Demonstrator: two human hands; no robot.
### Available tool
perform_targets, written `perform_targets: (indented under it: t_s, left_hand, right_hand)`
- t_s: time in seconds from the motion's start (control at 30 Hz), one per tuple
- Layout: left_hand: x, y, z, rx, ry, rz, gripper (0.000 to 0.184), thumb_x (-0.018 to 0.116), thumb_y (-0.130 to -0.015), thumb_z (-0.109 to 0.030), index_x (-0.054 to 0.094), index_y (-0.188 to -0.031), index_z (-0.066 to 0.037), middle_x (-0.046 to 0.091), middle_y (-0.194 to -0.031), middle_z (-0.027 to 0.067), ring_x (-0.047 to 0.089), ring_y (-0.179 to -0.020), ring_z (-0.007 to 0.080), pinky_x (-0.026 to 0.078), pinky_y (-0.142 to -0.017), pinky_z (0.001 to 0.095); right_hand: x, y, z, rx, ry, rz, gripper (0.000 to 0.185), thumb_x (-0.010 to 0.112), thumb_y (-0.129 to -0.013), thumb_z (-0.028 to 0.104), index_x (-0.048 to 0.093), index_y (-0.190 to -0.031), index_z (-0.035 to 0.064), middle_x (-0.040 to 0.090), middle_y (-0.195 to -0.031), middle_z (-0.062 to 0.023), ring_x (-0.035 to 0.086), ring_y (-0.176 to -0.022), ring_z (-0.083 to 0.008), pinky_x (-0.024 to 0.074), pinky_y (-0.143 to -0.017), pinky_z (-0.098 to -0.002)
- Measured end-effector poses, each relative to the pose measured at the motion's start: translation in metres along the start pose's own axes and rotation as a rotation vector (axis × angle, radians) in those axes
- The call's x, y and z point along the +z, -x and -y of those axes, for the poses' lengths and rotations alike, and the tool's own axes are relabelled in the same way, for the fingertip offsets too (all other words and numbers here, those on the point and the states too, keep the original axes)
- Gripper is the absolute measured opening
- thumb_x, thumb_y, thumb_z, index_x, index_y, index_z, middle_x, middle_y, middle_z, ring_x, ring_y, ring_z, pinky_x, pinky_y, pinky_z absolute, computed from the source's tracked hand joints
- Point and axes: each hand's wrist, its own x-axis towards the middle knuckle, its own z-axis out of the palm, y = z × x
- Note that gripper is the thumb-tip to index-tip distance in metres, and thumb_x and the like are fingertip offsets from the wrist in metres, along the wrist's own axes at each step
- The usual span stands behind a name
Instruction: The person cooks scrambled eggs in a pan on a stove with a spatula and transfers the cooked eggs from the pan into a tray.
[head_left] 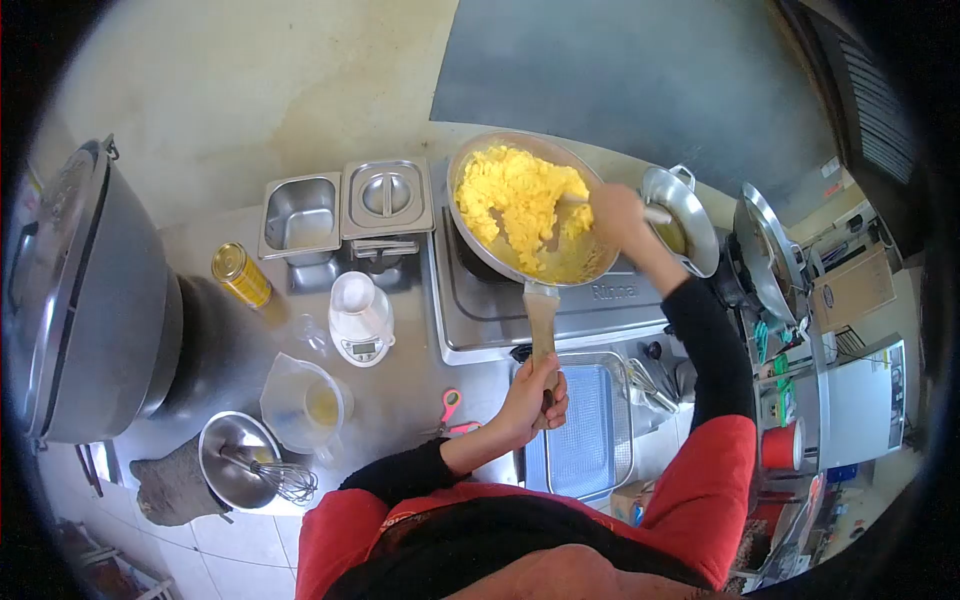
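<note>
Cooked yellow egg point(515, 190) is being worked in a pan point(472, 222), judging by the spatula point(572, 199) set against it. This step seems to call for a firm hold on the handle point(541, 318) and a sweep of the spatula along the pan's floor.

From left to right: a big lidded pot point(110, 300) stands at the left end of the steel counter point(400, 395). A bowl point(215, 452) with a whisk point(293, 482) sits at the near left corner; a can point(241, 276) stands farther back. A jug point(280, 400) is just beside the bowl, and a scale point(360, 320) is nearer the middle. Scissors point(450, 402) lie toward the near edge.

The left hand point(535, 402) has its fingers wrapped around the handle, leaving no visible gap. The pan is over the left part of the stove point(480, 330), by the counter's far edge; whether it rests there or is lifted I cannot tell. Egg heaps toward its far left side, with thin smears near the right rim.

The right hand point(620, 215) reaches over the pan's right rim, fingers curled tightly on the spatula, its blade touching the egg. Farther right is a two-handled wok point(702, 235).
</note>
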Motion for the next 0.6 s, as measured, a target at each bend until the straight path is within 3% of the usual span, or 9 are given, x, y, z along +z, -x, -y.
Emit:
perform_targets:
  t_s: [0.1, 0.2, 0.27, 0.33, 0.4, 0.5, 0.6]
  left_hand:
    - [-0.002, 0.000, -0.002, -0.022, 0.027, 0.009, 0.022, 0.041, -0.089, -0.033, 0.032, -0.084, -0.014, 0.040, -0.059, 0.0026, 0.035, -0.039, 0.0114, 0.028, -0.034, 0.0254]
    - [-0.002, 0.001, -0.002, -0.026, 0.016, 0.003, 0.021, 0.040, -0.089, -0.033, 0.032, -0.084, -0.014, 0.040, -0.058, 0.0026, 0.035, -0.039, 0.0114, 0.028, -0.034, 0.0253]
    - [-0.003, 0.001, -0.003, -0.015, 0.002, 0.017, 0.022, 0.040, -0.089, -0.034, 0.033, -0.085, -0.014, 0.039, -0.058, 0.0026, 0.035, -0.039, 0.0113, 0.028, -0.034, 0.0254]
    - [-0.005, 0.000, -0.002, -0.021, 0.005, 0.029, 0.022, 0.040, -0.089, -0.033, 0.033, -0.085, -0.013, 0.039, -0.058, 0.0027, 0.035, -0.039, 0.0113, 0.028, -0.034, 0.0254]
    - [-0.004, -0.001, -0.003, -0.019, 0.005, 0.036, 0.022, 0.040, -0.089, -0.033, 0.033, -0.085, -0.013, 0.040, -0.058, 0.0028, 0.036, -0.039, 0.0114, 0.028, -0.034, 0.0255]
    - [-0.001, 0.001, -0.004, -0.020, 0.004, 0.008, 0.022, 0.041, -0.089, -0.033, 0.033, -0.085, -0.013, 0.039, -0.057, 0.0029, 0.036, -0.039, 0.0117, 0.028, -0.034, 0.0256]
    - [0.000, 0.000, -0.003, -0.021, 0.021, 0.015, 0.022, 0.040, -0.089, -0.033, 0.033, -0.085, -0.013, 0.039, -0.057, 0.0030, 0.036, -0.038, 0.0119, 0.028, -0.033, 0.0257]
  right_hand:
    - [-0.010, -0.033, -0.029, 0.035, -0.079, -0.001, 0.017, 0.052, -0.070, 0.017, 0.063, -0.067, 0.0044, 0.062, -0.069, -0.0151, 0.062, -0.063, -0.0279, 0.0499, -0.057, -0.0375]
    - [-0.045, -0.032, -0.030, 0.130, -0.103, 0.027, 0.014, 0.052, -0.073, 0.012, 0.064, -0.072, 0.0053, 0.063, -0.071, -0.0123, 0.063, -0.067, -0.0267, 0.0499, -0.054, -0.0349]
    - [-0.040, -0.030, -0.023, 0.073, -0.082, 0.019, 0.014, 0.051, -0.073, 0.011, 0.064, -0.075, 0.0051, 0.063, -0.073, -0.0134, 0.063, -0.067, -0.0266, 0.0499, -0.054, -0.0347]
    - [0.014, -0.027, 0.002, 0.097, -0.080, -0.200, 0.014, 0.051, -0.071, 0.013, 0.062, -0.067, 0.0054, 0.061, -0.067, -0.0140, 0.062, -0.063, -0.0271, 0.0488, -0.055, -0.0378]
    - [0.019, -0.014, 0.025, -0.003, -0.092, -0.149, 0.013, 0.052, -0.071, 0.013, 0.062, -0.066, 0.0064, 0.061, -0.065, -0.0126, 0.061, -0.061, -0.0263, 0.0485, -0.053, -0.0364]
    - [-0.028, 0.011, 0.015, -0.111, -0.135, -0.084, 0.011, 0.053, -0.069, 0.013, 0.062, -0.063, 0.0091, 0.058, -0.056, -0.0092, 0.060, -0.056, -0.0246, 0.0472, -0.048, -0.0340]
    - [-0.107, 0.036, 0.004, -0.198, -0.009, 0.002, 0.011, 0.054, -0.070, 0.013, 0.063, -0.067, 0.0080, 0.060, -0.062, -0.0103, 0.062, -0.059, -0.0236, 0.0486, -0.051, -0.0339]
